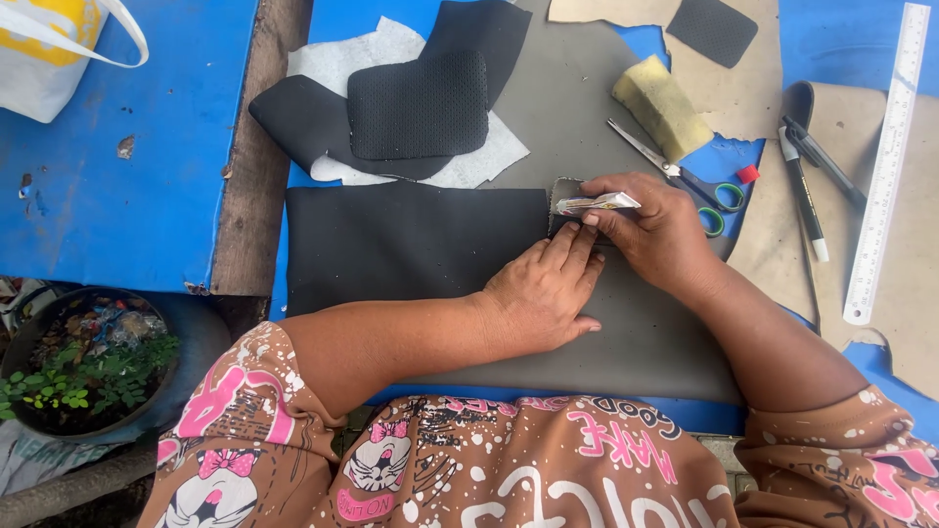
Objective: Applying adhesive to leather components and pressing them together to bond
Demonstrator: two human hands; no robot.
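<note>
Head view: the right hand [657,230] pinches a small folded white packet [599,203] between thumb and fingertips, holding it against a small dark patch [565,192] at the far edge of the black sheet [411,240]. The left hand [544,290] lies flat, fingers together, pressing sheet and patch down (holding nothing).

The patch could likely slide out of line if the left hand lifts, since only its pressure seems to hold it.

The tabletop [127,176] is blue and scuffed, with a bare wooden strip; grey sheeting, scissors [685,176], sponge [662,106], pens [807,191] and ruler [888,161] lie near. It seems outdoors: a planted pot [83,367] stands below.
</note>
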